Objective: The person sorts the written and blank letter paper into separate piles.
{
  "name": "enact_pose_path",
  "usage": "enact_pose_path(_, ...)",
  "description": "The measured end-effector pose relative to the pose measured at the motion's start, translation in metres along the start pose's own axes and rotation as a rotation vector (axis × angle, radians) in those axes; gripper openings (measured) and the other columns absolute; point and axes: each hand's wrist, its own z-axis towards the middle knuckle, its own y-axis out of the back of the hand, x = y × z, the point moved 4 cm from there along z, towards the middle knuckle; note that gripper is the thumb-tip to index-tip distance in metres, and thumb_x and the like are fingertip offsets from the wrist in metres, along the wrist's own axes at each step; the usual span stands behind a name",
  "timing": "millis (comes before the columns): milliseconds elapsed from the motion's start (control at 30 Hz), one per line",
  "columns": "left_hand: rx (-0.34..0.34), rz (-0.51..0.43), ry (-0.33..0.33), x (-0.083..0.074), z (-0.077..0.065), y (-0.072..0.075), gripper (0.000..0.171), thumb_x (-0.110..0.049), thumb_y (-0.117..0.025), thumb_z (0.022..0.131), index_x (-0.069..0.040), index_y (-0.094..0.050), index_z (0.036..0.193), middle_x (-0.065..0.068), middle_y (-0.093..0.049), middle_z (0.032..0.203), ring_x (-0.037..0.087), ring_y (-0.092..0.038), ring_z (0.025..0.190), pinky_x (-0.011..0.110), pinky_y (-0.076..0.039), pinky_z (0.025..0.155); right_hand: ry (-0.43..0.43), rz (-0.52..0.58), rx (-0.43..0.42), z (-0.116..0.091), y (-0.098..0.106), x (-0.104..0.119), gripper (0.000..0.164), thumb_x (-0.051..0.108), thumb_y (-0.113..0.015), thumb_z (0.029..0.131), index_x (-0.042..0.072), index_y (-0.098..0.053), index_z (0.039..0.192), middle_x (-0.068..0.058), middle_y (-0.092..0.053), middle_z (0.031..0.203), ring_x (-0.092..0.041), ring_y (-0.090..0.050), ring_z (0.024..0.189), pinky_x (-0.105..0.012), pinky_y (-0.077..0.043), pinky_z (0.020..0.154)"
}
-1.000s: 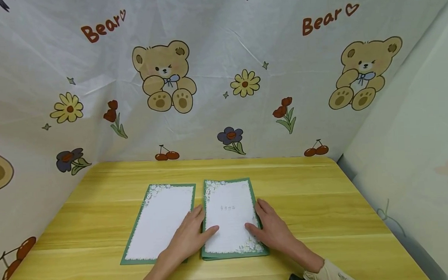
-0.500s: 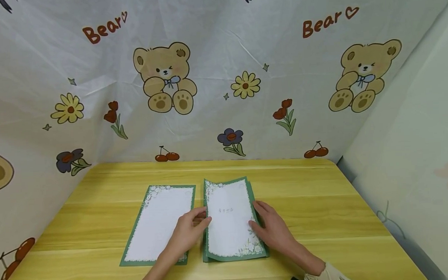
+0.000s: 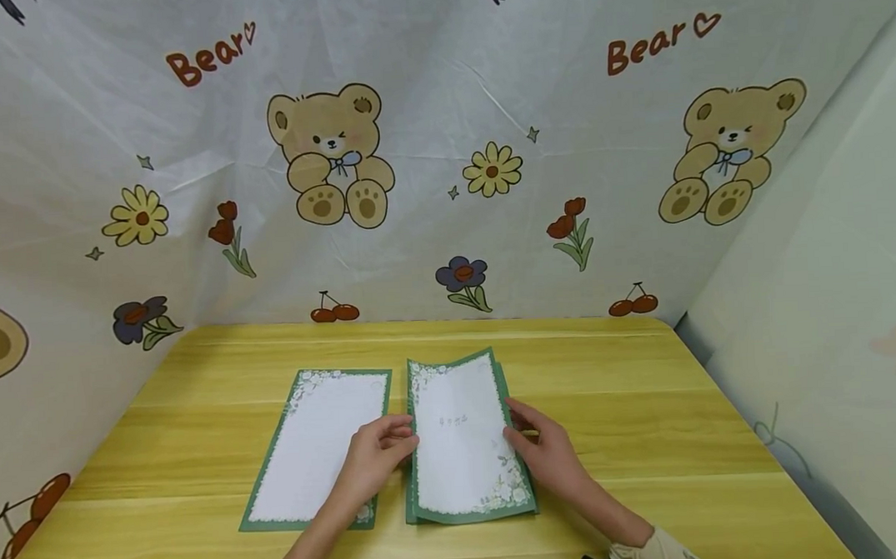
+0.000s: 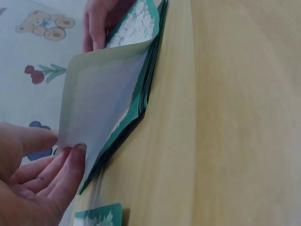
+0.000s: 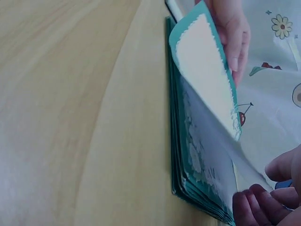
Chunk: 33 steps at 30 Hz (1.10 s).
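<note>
A white sheet of paper (image 3: 460,471) with a green floral border and a short line of writing is lifted off a stack of similar sheets (image 5: 178,165). My left hand (image 3: 376,458) pinches its left edge between thumb and fingers. At the opposite edge, my right hand (image 3: 549,454) pinches the sheet the same way. The sheet bows between the hands, and its pale underside shows in the left wrist view. Another bordered sheet (image 3: 316,452) lies flat to the left, partly covered by my left hand and forearm. Its visible face bears no readable writing.
The wooden table (image 3: 649,412) extends on both sides of the papers. A white cloth with printed bears (image 3: 338,159) hangs behind its far edge. Pale cloth (image 3: 832,296) also hangs at the right, with a thin green string (image 3: 785,440) near the table edge.
The top sheet has risen from the stack and bends between the hands. The left thumb has moved from its face to its edge, and the right fingers have moved out to the opposite edge.
</note>
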Motion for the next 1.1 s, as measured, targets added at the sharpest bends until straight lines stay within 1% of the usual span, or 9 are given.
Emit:
enact_pose_path(67,-0.001,-0.050,0.009,-0.001,-0.001,0.000,0.035,-0.008,-0.072,0.091,0.008,-0.065,0.121,0.012,-0.068,0.102,0.027,-0.067,0.093,0.030,-0.058,0.074,-0.048,0.045,-0.008,0.001,0.001,0.000,0.044,0.003,-0.064,0.096,0.000,-0.056,0.139,-0.013,-0.064,0.119,-0.025,-0.061,0.103,-0.028,-0.054,0.082)
enact_pose_path(133,-0.007,-0.095,0.023,-0.002,-0.002,0.001,0.034,-0.005,-0.072,0.091,0.009,-0.065,0.121,0.015,-0.068,0.103,0.028,-0.067,0.093,0.032,-0.058,0.073,-0.078,0.090,-0.012,0.002,0.002,0.001,0.043,0.003,-0.063,0.096,0.000,-0.056,0.138,-0.014,-0.064,0.117,-0.024,-0.061,0.099,-0.026,-0.052,0.077)
enact_pose_path(233,-0.012,-0.137,0.043,0.000,-0.001,0.002,0.035,-0.002,-0.071,0.090,0.009,-0.064,0.122,0.017,-0.068,0.105,0.029,-0.068,0.094,0.033,-0.059,0.074,-0.106,0.145,-0.017,0.003,0.004,0.002,0.043,0.001,-0.062,0.096,-0.001,-0.056,0.138,-0.016,-0.064,0.114,-0.024,-0.060,0.093,-0.024,-0.050,0.071)
enact_pose_path(333,-0.019,-0.171,0.062,0.003,0.000,0.003,0.035,-0.002,-0.071,0.090,0.008,-0.065,0.123,0.017,-0.068,0.106,0.028,-0.068,0.094,0.032,-0.059,0.075,-0.130,0.171,-0.023,0.003,0.005,0.000,0.042,-0.001,-0.061,0.096,0.000,-0.057,0.138,-0.015,-0.063,0.112,-0.023,-0.058,0.090,-0.024,-0.048,0.069)
enact_pose_path(433,-0.032,-0.207,0.079,0.004,-0.001,0.004,0.036,-0.001,-0.071,0.089,0.008,-0.065,0.124,0.017,-0.068,0.105,0.028,-0.068,0.093,0.032,-0.059,0.075,-0.149,0.184,-0.033,0.004,0.005,-0.002,0.042,-0.001,-0.060,0.096,0.001,-0.057,0.138,-0.015,-0.064,0.112,-0.022,-0.058,0.089,-0.024,-0.048,0.069)
enact_pose_path(600,-0.057,-0.251,0.111,0.004,-0.001,0.006,0.036,0.001,-0.071,0.089,0.007,-0.066,0.124,0.017,-0.069,0.105,0.027,-0.069,0.093,0.031,-0.059,0.075,-0.169,0.211,-0.058,0.004,0.008,-0.001,0.041,0.000,-0.060,0.097,-0.001,-0.057,0.138,-0.016,-0.064,0.112,-0.021,-0.057,0.091,-0.022,-0.049,0.072)
enact_pose_path(800,-0.083,-0.297,0.124,0.004,0.001,0.007,0.034,0.005,-0.068,0.090,0.009,-0.065,0.123,0.017,-0.069,0.103,0.026,-0.069,0.093,0.032,-0.059,0.076,-0.185,0.289,-0.082,0.004,0.011,-0.001,0.040,0.000,-0.059,0.098,-0.002,-0.056,0.138,-0.019,-0.061,0.117,-0.018,-0.057,0.097,-0.020,-0.051,0.077)
enact_pose_path(967,-0.088,-0.304,0.131,0.004,0.001,0.006,0.034,0.004,-0.069,0.089,0.009,-0.066,0.123,0.016,-0.069,0.102,0.026,-0.069,0.091,0.033,-0.059,0.077,-0.191,0.299,-0.094,0.002,0.014,-0.001,0.039,0.001,-0.058,0.099,-0.002,-0.057,0.137,-0.018,-0.061,0.117,-0.016,-0.059,0.097,-0.021,-0.052,0.077)
enact_pose_path(1100,-0.074,-0.305,0.133,0.004,0.002,0.003,0.035,0.002,-0.070,0.089,0.008,-0.066,0.123,0.016,-0.069,0.103,0.024,-0.070,0.091,0.033,-0.058,0.077,-0.181,0.297,-0.097,0.001,0.018,-0.003,0.037,0.000,-0.056,0.099,-0.002,-0.058,0.137,-0.019,-0.062,0.116,-0.016,-0.060,0.095,-0.022,-0.053,0.075)
